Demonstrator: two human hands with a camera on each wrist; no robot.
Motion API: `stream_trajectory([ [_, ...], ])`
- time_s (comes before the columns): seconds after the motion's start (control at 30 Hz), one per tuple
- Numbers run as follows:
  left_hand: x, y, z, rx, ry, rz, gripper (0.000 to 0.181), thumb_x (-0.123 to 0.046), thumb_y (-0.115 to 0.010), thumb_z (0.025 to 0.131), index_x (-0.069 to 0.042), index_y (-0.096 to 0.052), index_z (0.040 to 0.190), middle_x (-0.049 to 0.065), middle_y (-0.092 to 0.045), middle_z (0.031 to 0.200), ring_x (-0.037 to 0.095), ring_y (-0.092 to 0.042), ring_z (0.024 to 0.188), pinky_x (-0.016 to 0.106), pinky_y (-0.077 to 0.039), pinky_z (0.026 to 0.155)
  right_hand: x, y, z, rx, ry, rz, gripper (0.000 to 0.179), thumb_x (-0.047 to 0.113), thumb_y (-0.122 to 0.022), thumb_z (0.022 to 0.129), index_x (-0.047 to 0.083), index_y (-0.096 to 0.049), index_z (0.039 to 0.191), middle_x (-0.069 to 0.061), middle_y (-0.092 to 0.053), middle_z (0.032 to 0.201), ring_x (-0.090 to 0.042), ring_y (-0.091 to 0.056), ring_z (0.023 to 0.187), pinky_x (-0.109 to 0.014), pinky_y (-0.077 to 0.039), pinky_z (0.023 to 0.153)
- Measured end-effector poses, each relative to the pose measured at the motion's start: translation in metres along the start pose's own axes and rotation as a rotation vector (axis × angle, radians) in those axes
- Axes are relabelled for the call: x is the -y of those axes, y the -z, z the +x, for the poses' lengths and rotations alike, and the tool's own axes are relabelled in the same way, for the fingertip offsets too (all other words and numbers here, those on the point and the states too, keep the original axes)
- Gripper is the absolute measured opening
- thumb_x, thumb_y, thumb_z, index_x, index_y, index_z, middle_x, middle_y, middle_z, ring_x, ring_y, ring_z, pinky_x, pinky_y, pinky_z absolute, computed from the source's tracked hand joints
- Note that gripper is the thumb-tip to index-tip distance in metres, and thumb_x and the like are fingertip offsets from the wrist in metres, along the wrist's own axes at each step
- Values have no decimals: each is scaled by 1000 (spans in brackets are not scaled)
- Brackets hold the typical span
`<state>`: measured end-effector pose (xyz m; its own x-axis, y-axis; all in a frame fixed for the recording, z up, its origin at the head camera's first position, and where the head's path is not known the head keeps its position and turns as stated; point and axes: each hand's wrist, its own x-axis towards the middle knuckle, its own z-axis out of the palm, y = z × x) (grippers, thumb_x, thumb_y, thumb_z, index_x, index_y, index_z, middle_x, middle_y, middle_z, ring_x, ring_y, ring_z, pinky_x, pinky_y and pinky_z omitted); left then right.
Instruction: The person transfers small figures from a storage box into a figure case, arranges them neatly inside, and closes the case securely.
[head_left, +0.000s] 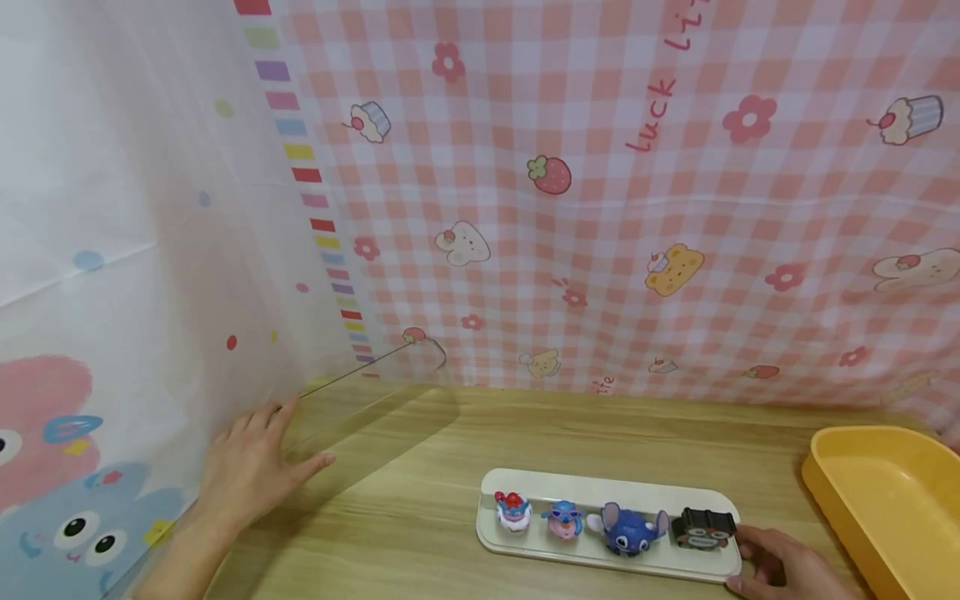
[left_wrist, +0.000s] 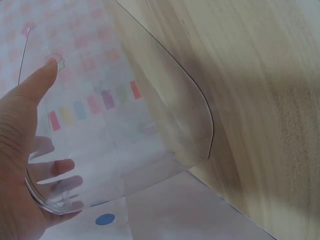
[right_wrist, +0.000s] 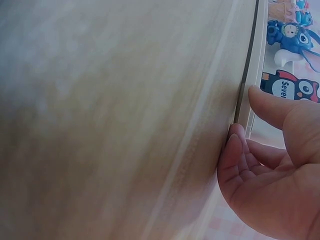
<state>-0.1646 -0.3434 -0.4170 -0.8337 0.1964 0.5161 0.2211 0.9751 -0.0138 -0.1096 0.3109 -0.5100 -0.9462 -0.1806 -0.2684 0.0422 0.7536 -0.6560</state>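
Note:
My left hand (head_left: pixel 251 467) grips a clear plastic cover (head_left: pixel 375 417), its thumb on one side and the other fingers seen through the plastic in the left wrist view. The cover is held tilted over the table at the left. My right hand (head_left: pixel 787 567) pinches the right end of a long cream-white tray (head_left: pixel 600 561), with the thumb and curled fingers at its rim. On the tray stand, in a row, a small red-topped figure (head_left: pixel 513 512), a figure in sunglasses (head_left: pixel 563 520), a blue big-eared figure (head_left: pixel 628 530) and a dark owl piece (head_left: pixel 703 528).
A yellow bin (head_left: pixel 877 492) stands at the right, beside my right hand. Wood-grain table (head_left: pixel 420 517) lies under everything. A pink checked cloth (head_left: pixel 600 208) hangs along the back, and a white printed cloth (head_left: pixel 150 333) hangs on the left.

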Motion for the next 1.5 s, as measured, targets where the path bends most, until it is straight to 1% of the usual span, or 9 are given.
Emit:
stream_trajectory([
  [0.23,3,-4,1,-39,-13,-17,105,-75,-84,64,0,-66,135,24,-70,111,47,-64,97,63,-54,77,0,1,-2,6,1,18,68,25,-82,92,-22,-53,132,0,-62,103,-2,-51,76,-21,-47,63],
  [0.43,3,-7,-2,-74,2,-65,101,-73,-87,62,-1,-69,132,22,-69,111,46,-63,98,63,-52,77,2,1,-2,18,-20,31,70,27,-82,92,-22,-52,132,0,-62,102,-5,-52,77,-22,-47,64],
  [0.63,2,-8,-3,-127,-23,-85,103,-80,-80,66,-2,-69,132,20,-70,108,45,-64,95,61,-53,70,4,0,-3,2,-36,21,69,26,-83,91,-20,-53,133,1,-62,101,-6,-53,77,-22,-48,63],
  [0.8,1,-10,-2,-185,-74,-102,106,-90,-64,73,0,-71,129,19,-69,104,43,-64,89,58,-55,66,5,2,-4,3,21,27,68,24,-82,92,-22,-53,132,-1,-63,102,-2,-52,75,-22,-49,63],
  [0.9,0,-10,-1,-216,-103,-109,110,-95,-49,79,1,-71,128,19,-69,102,42,-64,86,55,-55,65,6,2,-4,6,18,30,69,26,-83,92,-21,-53,132,0,-63,102,-2,-52,75,-21,-49,63],
  [0.93,-1,-11,-1,-223,-111,-110,110,-94,-48,80,1,-71,128,19,-69,102,42,-64,85,55,-55,65,7,2,-4,6,8,30,69,27,-83,91,-21,-53,132,1,-63,102,-3,-52,76,-22,-49,63],
  [1.13,-6,-10,0,-217,-119,-114,107,-93,-54,78,0,-71,129,20,-68,103,42,-64,85,56,-55,62,8,1,-4,2,7,22,69,27,-83,91,-20,-54,133,1,-62,100,-3,-52,76,-21,-48,63],
  [1.33,-12,-9,1,-210,-122,-111,111,-94,-40,80,1,-71,129,21,-68,103,40,-63,81,54,-55,59,8,2,-5,-10,35,30,67,25,-83,91,-20,-55,132,0,-63,100,-1,-51,76,-21,-48,63],
  [1.5,-15,-8,1,-219,-122,-115,111,-94,-39,81,1,-71,129,21,-67,105,38,-62,81,53,-54,61,7,1,-5,-17,33,36,67,24,-83,91,-20,-55,132,0,-63,100,-1,-51,76,-21,-48,63],
])
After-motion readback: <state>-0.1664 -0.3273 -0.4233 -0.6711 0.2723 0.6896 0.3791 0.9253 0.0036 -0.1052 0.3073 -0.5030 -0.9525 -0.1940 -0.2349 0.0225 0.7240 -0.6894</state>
